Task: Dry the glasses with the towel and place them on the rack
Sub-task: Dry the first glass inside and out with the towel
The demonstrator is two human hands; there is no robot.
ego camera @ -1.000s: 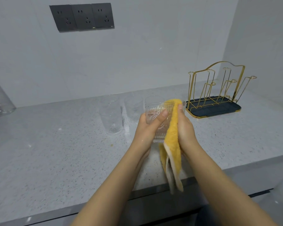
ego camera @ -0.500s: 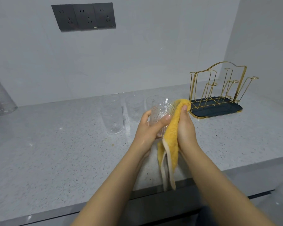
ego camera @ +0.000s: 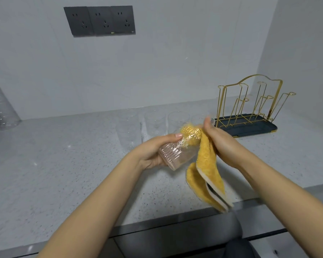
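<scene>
Left of the rack (ego camera: 248, 116), above the table (ego camera: 63, 164), the left hand (ego camera: 153, 151) gripped the glass (ego camera: 177, 153) tilted, mouth toward the rack, while the right hand (ego camera: 218, 140) pinched the towel (ego camera: 207, 168), apparently stuffed inside.

2 bare forearms (ego camera: 93, 207), no sleeves; short fingernails (ego camera: 179, 135).

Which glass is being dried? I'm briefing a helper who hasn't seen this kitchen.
Left of the gold rack, above the counter's front edge, the left hand grips a ribbed glass. Unlike the glasses standing behind, it is tilted, with the yellow towel stuffed in.
</scene>
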